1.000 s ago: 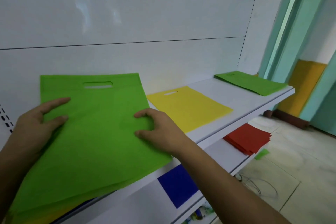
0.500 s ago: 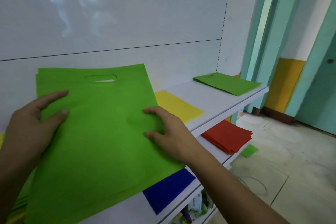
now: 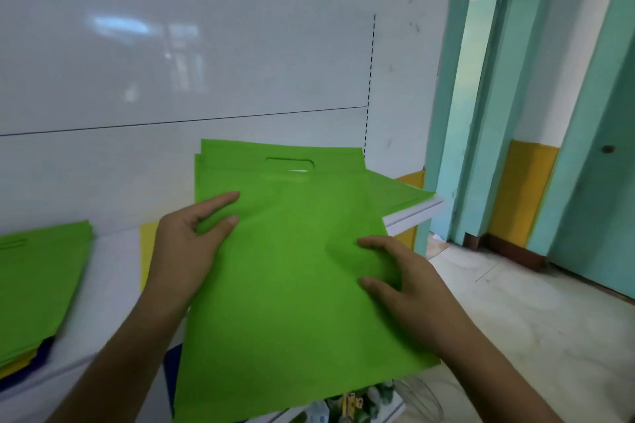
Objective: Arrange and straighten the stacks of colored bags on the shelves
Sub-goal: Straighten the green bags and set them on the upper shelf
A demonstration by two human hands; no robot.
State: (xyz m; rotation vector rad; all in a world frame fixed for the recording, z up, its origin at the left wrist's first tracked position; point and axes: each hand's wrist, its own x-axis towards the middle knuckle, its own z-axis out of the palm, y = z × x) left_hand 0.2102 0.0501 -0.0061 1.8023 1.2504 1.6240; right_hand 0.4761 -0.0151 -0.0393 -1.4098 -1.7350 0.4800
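Flat matte green bags (image 3: pixel 292 268) with cut-out handle, left hand (image 3: pixel 187 244) and right hand (image 3: pixel 409 288) pinching side edges

We see soft, even daylight with no hard shadows. The glossy white back panel (image 3: pixel 213 55) carries a pale blurred reflection of a window at its upper left, a mild glare that hides nothing. The doorway (image 3: pixel 481 106) at right is brighter inside, with its upper end washed out. Faint shading lies beneath the left hand (image 3: pixel 187 247) and right hand (image 3: pixel 409 288) on the green bag (image 3: pixel 295 285). Wide-angle distortion bends the door frame and shelf edge (image 3: pixel 412 216) toward the borders. We note slight softness overall, strongest at the lower corners and forearms.
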